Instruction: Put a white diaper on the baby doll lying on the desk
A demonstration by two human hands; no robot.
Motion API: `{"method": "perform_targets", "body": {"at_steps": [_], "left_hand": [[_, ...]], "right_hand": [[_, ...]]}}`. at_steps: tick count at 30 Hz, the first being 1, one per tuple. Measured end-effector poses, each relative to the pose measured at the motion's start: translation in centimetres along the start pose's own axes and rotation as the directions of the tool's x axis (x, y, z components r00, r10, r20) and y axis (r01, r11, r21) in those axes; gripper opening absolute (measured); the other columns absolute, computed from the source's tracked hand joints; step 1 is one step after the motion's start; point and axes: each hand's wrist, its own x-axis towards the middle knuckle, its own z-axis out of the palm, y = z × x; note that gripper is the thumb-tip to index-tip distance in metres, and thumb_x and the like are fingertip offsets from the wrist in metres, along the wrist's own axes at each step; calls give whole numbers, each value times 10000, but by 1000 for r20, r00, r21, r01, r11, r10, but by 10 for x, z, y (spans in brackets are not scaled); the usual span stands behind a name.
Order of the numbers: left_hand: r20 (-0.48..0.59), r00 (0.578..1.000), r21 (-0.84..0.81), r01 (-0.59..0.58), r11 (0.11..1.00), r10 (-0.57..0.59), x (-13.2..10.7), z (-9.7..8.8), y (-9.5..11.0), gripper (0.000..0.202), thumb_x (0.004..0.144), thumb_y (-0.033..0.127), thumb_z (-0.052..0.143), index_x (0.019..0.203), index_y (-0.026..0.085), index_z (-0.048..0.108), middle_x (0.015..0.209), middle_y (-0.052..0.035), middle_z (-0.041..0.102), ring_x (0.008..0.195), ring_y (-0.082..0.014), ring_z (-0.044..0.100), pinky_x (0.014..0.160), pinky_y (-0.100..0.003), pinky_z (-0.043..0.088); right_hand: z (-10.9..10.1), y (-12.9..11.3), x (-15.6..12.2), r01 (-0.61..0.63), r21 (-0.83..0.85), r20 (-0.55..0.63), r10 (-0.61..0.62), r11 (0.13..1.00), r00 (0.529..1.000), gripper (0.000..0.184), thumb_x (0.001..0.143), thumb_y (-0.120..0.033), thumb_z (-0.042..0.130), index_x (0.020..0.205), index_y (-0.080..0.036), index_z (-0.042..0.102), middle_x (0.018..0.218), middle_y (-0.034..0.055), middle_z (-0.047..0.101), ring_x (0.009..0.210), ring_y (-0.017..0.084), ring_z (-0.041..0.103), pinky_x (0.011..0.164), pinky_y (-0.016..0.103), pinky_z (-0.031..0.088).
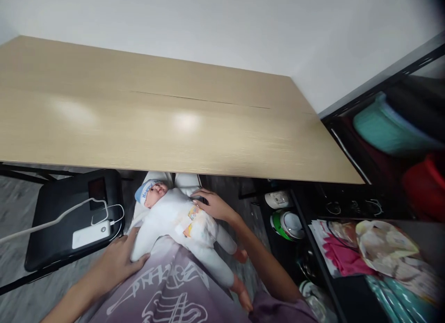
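Observation:
A baby doll [174,212] in a white suit and a blue knitted-looking cap lies on its back across my lap, head to the upper left and bare feet to the lower right. Round its nearer arm, close to the sleeve's end, my left hand [123,256] is closed, the thumb lying toward me. My right hand [213,205] grips the doll's far side by the other arm, thumb and fingers a little apart on the white cloth. A printed diaper [200,223] covers the doll's hips.
Ahead stands a wooden table [167,133] against a white wall. At left, a black stool-like surface [62,221] carries a white power bank [91,235] with a cable. Shelves at right hold a teal basin [392,128], a red container [426,188], a can [292,224] and folded cloths [347,256].

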Motion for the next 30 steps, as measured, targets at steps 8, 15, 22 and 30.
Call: {"method": "perform_targets", "body": {"at_steps": [8,15,22,30], "left_hand": [[129,990,174,-72,982,49,-15,-27,-1,530,1007,550,645,1402,211,747,1171,-176,840,1170,-458,780,1080,-606,555],[18,923,51,-385,922,384,15,-71,46,390,1038,463,774,1371,262,757,1387,-124,761,1273,-373,688,1089,-525,567],[-20,696,-4,-718,696,718,99,-32,95,422,1205,454,562,1570,251,619,1478,-153,691,1313,-346,622,1133,-515,500],[-68,666,12,-744,668,743,120,-22,87,280,1220,453,515,1269,235,684,1256,-109,704,1121,-286,593,997,-427,453]], "right_hand": [[4,-11,-45,-136,160,-98,153,978,983,326,1072,-504,677,1127,-262,889,1214,84,901,1146,316,841,1057,443,626],[9,-14,-29,-128,54,-122,134,990,983,299,1078,-474,659,1027,-278,879,1094,53,910,1032,296,848,946,403,611],[14,-11,-28,-133,-134,-139,114,982,984,321,1127,-402,595,1037,-260,868,1077,73,905,1019,289,847,891,360,571],[9,19,-11,-299,-200,-261,244,933,934,329,1135,-373,593,1023,-245,875,1090,126,900,1040,310,848,935,372,603]]}}
